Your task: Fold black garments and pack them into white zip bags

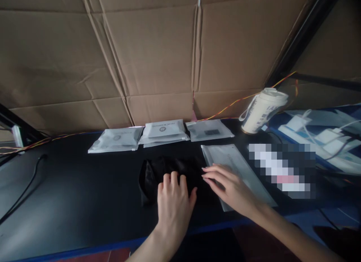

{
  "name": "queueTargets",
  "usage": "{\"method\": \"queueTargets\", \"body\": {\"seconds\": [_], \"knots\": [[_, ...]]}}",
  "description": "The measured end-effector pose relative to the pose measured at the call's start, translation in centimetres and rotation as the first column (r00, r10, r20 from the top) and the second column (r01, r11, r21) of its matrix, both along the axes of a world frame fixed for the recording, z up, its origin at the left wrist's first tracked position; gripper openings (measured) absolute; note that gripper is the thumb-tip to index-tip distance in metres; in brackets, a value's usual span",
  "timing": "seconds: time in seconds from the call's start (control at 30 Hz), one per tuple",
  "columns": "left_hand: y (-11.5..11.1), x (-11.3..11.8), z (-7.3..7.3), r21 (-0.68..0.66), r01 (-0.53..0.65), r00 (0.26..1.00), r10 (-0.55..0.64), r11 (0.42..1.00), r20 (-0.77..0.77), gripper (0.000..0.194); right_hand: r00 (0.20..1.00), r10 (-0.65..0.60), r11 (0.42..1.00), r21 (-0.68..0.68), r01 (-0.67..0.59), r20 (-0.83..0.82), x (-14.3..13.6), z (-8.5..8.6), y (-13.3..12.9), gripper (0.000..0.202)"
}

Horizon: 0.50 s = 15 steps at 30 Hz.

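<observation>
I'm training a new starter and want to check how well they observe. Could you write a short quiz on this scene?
1. Which hand has its fingers bent over the middle of the black cloth?
2. True or false: the white cup stands to the right of the black cloth.
3. Fill in: behind the row of pale bags is a wall of ____.

Key: 1. The left hand. 2. True. 3. Cardboard.

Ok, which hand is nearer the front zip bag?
Right. The right hand is over the left part of the front zip bag; the left hand is farther left, over the black cloth.
</observation>
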<state>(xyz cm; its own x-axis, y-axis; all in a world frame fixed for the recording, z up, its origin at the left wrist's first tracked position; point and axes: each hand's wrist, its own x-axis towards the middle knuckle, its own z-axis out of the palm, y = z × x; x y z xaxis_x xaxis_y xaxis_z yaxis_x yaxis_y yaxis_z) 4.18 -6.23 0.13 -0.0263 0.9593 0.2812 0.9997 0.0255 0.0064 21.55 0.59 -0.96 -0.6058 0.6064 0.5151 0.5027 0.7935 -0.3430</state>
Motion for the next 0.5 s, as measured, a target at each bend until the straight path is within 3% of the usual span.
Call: {"method": "queueTargets", "body": {"seconds": [0.13,0.27,0.4,0.5], "knots": [[0.4,1.6,-0.1,-0.043,0.017,0.995,-0.021,0.999,-0.093,0.013,1.0,0.013,0.999,-0.032,-0.012,0.026,-0.1,-0.8,0.2,0.016],[0.8,1.1,0.8,-0.105,0.067,0.989,-0.08,0.992,-0.121,0.018,0.999,0.005,1.0,-0.031,-0.004,0.032,0.0,-1.2,0.3,0.015],[1.0,-2.3,2.7,-0.089,0.093,0.99,-0.083,0.992,0.115,0.021,0.999,0.021,0.999,-0.026,-0.02,0.026,-0.1,-1.1,0.3,0.014],[0.4,-6.5,3.8,-0.005,-0.003,0.931,0.004,1.0,0.365,0.024,0.999,0.047,0.999,-0.005,-0.047,0.025,-0.1,-0.9,0.4,0.013]]}}
